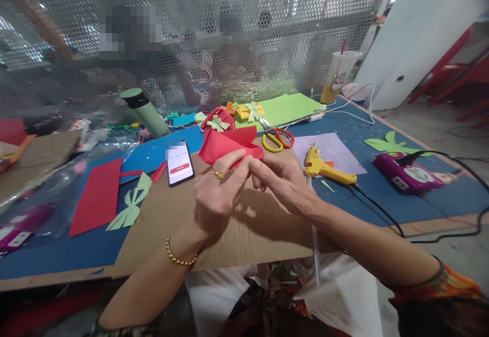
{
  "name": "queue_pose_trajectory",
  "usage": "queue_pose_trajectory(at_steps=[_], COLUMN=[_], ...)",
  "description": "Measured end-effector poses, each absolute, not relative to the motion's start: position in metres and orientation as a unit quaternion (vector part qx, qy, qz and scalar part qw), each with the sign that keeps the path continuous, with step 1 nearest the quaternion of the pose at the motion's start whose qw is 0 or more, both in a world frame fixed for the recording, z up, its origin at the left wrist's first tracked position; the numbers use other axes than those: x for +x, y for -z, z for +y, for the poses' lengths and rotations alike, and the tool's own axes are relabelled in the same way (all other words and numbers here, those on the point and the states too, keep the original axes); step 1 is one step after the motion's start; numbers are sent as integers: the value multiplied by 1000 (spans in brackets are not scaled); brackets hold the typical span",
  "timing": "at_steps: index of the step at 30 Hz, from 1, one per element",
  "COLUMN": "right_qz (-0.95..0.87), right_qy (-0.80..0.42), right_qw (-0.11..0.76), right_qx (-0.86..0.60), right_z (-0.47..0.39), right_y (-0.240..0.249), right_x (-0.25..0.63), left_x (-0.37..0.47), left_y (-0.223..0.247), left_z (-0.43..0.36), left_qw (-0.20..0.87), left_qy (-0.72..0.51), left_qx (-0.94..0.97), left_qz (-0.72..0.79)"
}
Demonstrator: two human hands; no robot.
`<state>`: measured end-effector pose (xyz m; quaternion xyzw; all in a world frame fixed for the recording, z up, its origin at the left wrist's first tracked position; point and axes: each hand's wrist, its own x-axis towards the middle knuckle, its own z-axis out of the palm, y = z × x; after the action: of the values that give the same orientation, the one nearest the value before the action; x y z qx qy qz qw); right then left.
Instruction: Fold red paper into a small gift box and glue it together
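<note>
A folded piece of red paper is held up over a sheet of brown cardboard. My left hand, with a ring on one finger, pinches its lower edge between thumb and fingers. My right hand meets the left at the paper's near corner, its thumb and fingertips pressed together there. Just right of the right hand lies a yellow glue gun on a pale purple sheet. Beyond the hands rest scissors with yellow and red handles.
Left of the cardboard lie a phone, a red paper rectangle and a cut green paper bow. A green tumbler and a drink cup stand at the back. A purple power box with a black cable sits at right.
</note>
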<state>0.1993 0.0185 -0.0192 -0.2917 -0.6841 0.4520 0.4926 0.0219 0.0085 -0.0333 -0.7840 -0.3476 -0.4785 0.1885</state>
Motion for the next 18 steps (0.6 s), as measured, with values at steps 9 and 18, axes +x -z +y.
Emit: queue_pose_trajectory(at_steps=[9,18], right_qz=[-580,-679], right_qy=[-527,-417], right_qw=[527,469], right_qx=[-330,-382], right_z=[33,67], right_y=[31,28], right_x=[200,228], left_x=[31,4], left_y=[44,14], left_z=[11,18], left_qw=[201,-90], left_qy=[420,449], left_qx=[-816,-809], left_qz=[-341,-367])
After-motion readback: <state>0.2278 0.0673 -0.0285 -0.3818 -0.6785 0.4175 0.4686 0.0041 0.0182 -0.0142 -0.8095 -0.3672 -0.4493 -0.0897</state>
